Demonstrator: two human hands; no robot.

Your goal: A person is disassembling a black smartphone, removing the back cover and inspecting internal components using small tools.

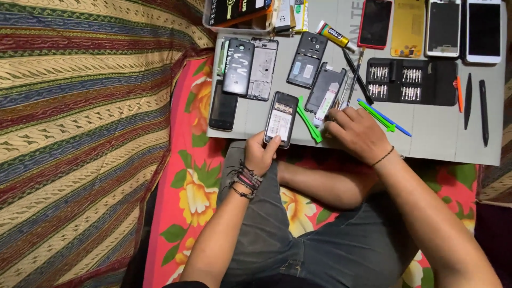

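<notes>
Your left hand grips the lower end of an opened phone at the grey mat's near edge. At its three o'clock, your right hand rests curled on the mat, touching a green pry tool; whether it grasps anything, I cannot tell.

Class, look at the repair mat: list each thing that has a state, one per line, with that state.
Small phone: back cover off, insides showing, held by left hand.
Right hand: fingers down on the mat, grip closed on nothing visible.
Bit case: open.
Glue tube: lying down.
White phone: screen dark.
Red phone: screen dark.
</notes>
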